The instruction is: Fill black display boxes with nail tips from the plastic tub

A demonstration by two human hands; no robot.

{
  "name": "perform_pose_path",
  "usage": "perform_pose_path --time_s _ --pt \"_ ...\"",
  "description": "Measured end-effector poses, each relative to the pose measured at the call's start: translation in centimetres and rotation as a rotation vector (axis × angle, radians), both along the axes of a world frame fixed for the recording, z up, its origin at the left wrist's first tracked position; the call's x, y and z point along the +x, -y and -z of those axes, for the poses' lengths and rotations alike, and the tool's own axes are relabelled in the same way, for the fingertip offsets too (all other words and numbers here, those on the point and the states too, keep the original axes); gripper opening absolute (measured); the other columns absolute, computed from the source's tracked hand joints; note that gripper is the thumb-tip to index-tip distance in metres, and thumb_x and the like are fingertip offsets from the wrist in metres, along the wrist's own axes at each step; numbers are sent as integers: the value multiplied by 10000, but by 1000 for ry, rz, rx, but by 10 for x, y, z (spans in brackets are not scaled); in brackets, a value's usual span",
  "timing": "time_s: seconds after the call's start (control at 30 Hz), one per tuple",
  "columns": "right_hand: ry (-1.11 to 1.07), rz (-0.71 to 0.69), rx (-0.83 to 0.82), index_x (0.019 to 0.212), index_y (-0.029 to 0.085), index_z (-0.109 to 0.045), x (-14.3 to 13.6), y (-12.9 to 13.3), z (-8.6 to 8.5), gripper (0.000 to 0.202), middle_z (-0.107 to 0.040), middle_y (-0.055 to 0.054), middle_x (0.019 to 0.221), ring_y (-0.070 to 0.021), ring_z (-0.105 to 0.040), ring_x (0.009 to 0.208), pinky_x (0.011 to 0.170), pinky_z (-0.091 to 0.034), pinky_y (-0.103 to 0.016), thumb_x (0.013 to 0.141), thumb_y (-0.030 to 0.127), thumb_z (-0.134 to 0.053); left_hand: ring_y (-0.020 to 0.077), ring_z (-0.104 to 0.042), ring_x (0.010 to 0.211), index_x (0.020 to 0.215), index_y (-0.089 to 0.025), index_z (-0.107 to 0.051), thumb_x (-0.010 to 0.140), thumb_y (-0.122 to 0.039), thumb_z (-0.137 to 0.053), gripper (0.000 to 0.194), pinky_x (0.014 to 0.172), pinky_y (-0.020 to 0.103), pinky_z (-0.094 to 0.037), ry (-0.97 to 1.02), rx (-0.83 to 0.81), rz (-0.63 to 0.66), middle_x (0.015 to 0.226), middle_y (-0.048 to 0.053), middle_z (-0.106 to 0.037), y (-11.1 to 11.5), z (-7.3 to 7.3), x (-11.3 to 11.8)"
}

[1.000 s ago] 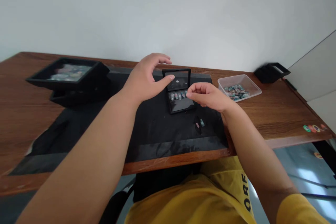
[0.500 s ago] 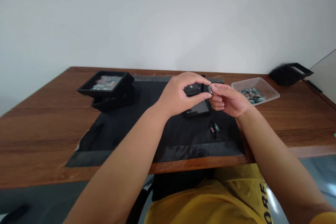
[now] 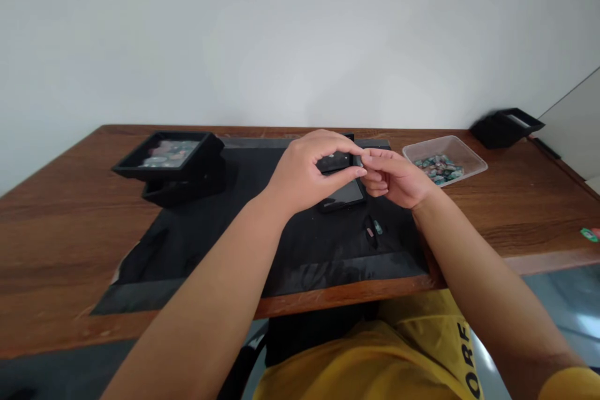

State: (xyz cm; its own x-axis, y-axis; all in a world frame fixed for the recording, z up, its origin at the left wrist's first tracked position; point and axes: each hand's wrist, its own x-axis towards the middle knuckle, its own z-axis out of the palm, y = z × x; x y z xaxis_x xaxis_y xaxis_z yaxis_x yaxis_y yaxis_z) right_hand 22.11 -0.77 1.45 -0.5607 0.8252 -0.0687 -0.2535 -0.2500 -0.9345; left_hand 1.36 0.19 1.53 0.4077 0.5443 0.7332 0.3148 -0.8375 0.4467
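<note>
My left hand [image 3: 309, 169] is over the black mat, its thumb and index finger curved toward my right hand [image 3: 394, 176]. The fingertips of both hands meet around a small item [image 3: 358, 162], too small to name. My right thumb and index finger are pinched at it, with the other fingers curled. Beneath the hands lies an open black case [image 3: 344, 197] with a glossy panel, partly hidden by my left hand. Nearer me on the mat are a small dark oval piece [image 3: 370, 232] with a pink spot and a small greenish piece [image 3: 377, 227].
Stacked black trays [image 3: 187, 165] with small packets stand at the left. A clear plastic container [image 3: 473, 162] of small colourful pieces sits to the right, with a black bin [image 3: 506, 128] behind it. The black mat [image 3: 328, 244] reaches the table's front edge.
The whole view has shifted, so the hands and objects appear farther left. Both hands remain joined at the small item, in much the same pose.
</note>
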Motion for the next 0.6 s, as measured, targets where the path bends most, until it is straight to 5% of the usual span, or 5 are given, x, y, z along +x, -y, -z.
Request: perform_pose_path --time_s 0.2,0.6 --pt "6 -9 -15 791 195 -565 0 1 -2 410 -439 101 586 -33 -243 479 453 -148 -194 767 434 -897 246 -761 1003 983 -272 -771 900 -387 -806 147 964 418 -598 -31 -69 -69 1041 27 -823 1 -2 -2" --pt "-9 53 -55 813 192 -619 -1 1 -3 343 -319 131 551 -41 -169 493 432 -121 -173 759 369 -907 246 -761 968 917 -277 -742 911 -420 -772 146 958 435 -598 -22 -135 -103 1010 24 -823 1 0 1"
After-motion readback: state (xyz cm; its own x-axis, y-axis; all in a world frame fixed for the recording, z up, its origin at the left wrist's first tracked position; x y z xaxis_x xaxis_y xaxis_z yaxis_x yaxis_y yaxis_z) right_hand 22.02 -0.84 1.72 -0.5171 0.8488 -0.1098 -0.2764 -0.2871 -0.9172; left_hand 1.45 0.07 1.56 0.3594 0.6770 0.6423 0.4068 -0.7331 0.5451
